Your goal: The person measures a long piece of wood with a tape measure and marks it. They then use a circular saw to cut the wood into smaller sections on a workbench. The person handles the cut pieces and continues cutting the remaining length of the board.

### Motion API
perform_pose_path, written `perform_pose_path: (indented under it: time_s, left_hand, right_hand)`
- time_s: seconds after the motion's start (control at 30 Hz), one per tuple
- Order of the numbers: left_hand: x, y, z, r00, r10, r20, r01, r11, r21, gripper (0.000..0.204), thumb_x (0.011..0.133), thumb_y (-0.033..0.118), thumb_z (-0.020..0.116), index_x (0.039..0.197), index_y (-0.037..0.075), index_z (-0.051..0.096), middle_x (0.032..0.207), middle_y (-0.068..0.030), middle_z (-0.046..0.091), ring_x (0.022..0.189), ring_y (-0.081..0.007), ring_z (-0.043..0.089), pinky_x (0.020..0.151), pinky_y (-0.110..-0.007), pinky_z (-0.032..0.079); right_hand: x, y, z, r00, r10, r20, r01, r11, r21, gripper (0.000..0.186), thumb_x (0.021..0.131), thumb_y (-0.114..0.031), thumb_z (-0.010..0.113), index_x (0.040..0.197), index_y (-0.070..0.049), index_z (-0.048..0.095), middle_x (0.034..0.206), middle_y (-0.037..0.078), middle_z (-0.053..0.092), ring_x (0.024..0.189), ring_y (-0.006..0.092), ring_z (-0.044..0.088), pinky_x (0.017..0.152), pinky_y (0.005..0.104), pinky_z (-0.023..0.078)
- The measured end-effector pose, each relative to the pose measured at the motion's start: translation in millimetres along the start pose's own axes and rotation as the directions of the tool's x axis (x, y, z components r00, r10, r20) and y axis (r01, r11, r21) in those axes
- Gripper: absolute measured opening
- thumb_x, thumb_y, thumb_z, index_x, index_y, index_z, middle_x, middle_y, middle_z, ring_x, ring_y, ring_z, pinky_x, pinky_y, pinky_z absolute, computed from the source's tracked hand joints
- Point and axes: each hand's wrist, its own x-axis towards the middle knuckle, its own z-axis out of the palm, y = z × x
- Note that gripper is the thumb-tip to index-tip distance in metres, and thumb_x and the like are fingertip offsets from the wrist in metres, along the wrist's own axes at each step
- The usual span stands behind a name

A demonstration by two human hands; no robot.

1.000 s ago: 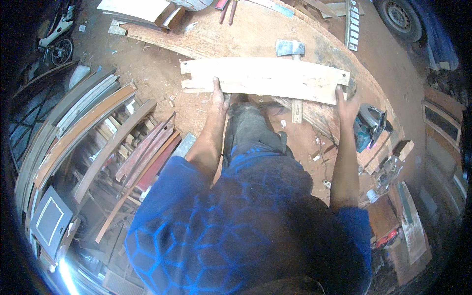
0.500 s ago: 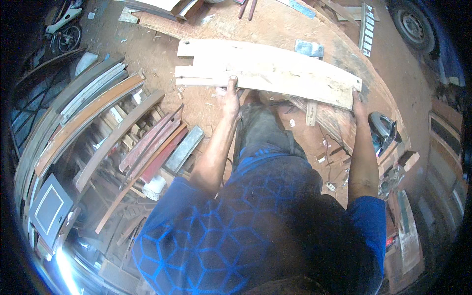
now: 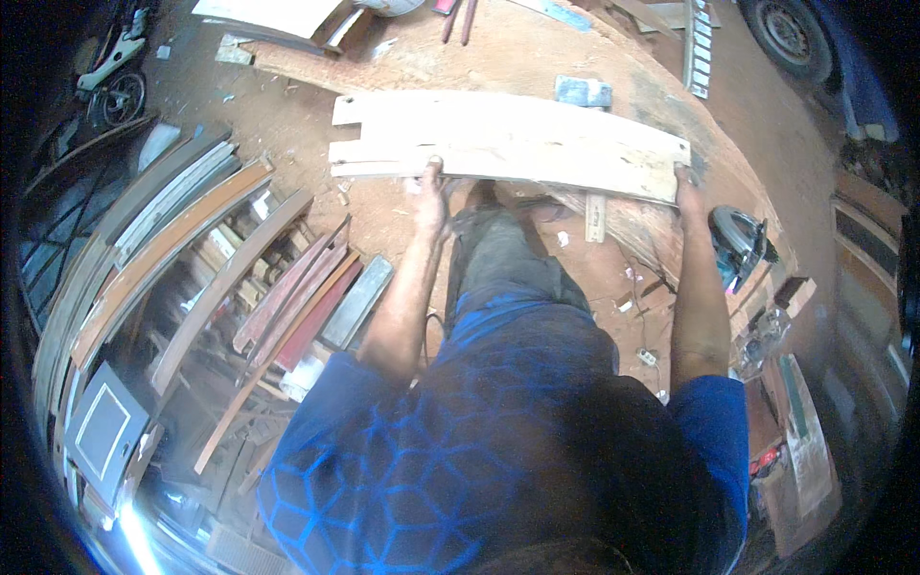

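A pale wooden board (image 3: pixel 508 139) spans the space in front of me, held by both hands. Its left end has a notch cut into it, and small holes show near the ends. My left hand (image 3: pixel 431 199) grips the near edge left of the middle, thumb on top and fingers hidden underneath. At the right end, my right hand (image 3: pixel 687 195) is closed on the corner, its thumb over the face. Past the board's far edge, a blue-grey block-like thing (image 3: pixel 583 92) lies on the wooden work surface (image 3: pixel 450 72).
Long planks (image 3: pixel 172 264) and coloured wood pieces (image 3: pixel 297 307) are stacked at the left. A circular saw (image 3: pixel 740 240) sits to the right, near a cable with a white connector (image 3: pixel 648 357). A vehicle wheel (image 3: pixel 788 36) stands at the far right, and a motorbike (image 3: pixel 117 81) at the far left.
The board and both hands have shifted slightly left in view, and the board's tilt has eased a little. The surroundings have also shifted slightly. Both hands keep their grip.
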Motion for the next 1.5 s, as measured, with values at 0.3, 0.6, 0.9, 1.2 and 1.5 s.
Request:
perform_pose_path:
  time_s: [0.3, 0.6, 0.9, 1.2, 1.5]
  left_hand:
    - [110, 4, 36, 0.956, 0.164, -0.245, -0.086, 0.950, 0.301, 0.054, 0.098, 0.039, 0.071, 0.132, -0.002, 0.064, 0.120, -0.0157, 0.069, 0.103, -0.0277, 0.070, 0.082, -0.041, 0.059]
    - [0, 9, 133, 0.385, 0.475, 0.791, -0.775, -0.300, 0.557, 0.080, 0.077, 0.057, 0.087, 0.132, 0.004, 0.063, 0.129, -0.0175, 0.065, 0.127, -0.0374, 0.057, 0.108, -0.060, 0.038]
    - [73, 36, 176, 0.399, 0.135, 0.907, -0.804, -0.425, 0.416, 0.075, 0.079, 0.073, 0.074, 0.112, 0.006, 0.071, 0.098, -0.0180, 0.071, 0.093, -0.0364, 0.071, 0.084, -0.048, 0.056]
    - [87, 50, 199, 0.540, 0.035, 0.841, -0.766, -0.394, 0.509, 0.088, 0.075, 0.083, 0.069, 0.114, 0.004, 0.071, 0.099, -0.0221, 0.074, 0.097, -0.0377, 0.073, 0.086, -0.047, 0.058]
    - [85, 48, 211, 0.567, 0.009, 0.824, -0.752, -0.402, 0.522, 0.093, 0.074, 0.088, 0.066, 0.115, 0.004, 0.070, 0.098, -0.0209, 0.075, 0.098, -0.0369, 0.073, 0.087, -0.048, 0.056]
  right_hand:
    - [-6, -97, -35, 0.977, -0.054, -0.205, 0.037, 0.996, -0.084, 0.064, 0.102, -0.051, 0.056, 0.142, -0.002, 0.060, 0.139, 0.028, 0.064, 0.131, 0.0399, 0.060, 0.110, 0.0462, 0.045]
    - [-128, -27, -76, 0.967, -0.187, 0.176, 0.248, 0.501, -0.829, 0.045, 0.098, -0.034, 0.060, 0.128, 0.000, 0.068, 0.118, 0.032, 0.069, 0.116, 0.0445, 0.067, 0.100, 0.0520, 0.053]
    - [-64, 22, -87, 0.966, 0.042, 0.255, 0.204, 0.477, -0.855, 0.040, 0.093, -0.012, 0.059, 0.131, 0.002, 0.063, 0.130, 0.031, 0.066, 0.123, 0.0431, 0.065, 0.102, 0.0507, 0.054]
    - [-61, 34, -94, 0.986, -0.074, 0.151, 0.163, 0.635, -0.755, 0.042, 0.092, -0.009, 0.058, 0.132, 0.004, 0.056, 0.120, 0.033, 0.069, 0.117, 0.0457, 0.067, 0.101, 0.0531, 0.054]
    - [-88, 24, -96, 0.946, -0.275, 0.170, 0.299, 0.544, -0.784, 0.021, 0.095, -0.014, 0.058, 0.096, 0.001, 0.074, 0.109, 0.026, 0.073, 0.098, 0.0431, 0.073, 0.085, 0.0525, 0.058]
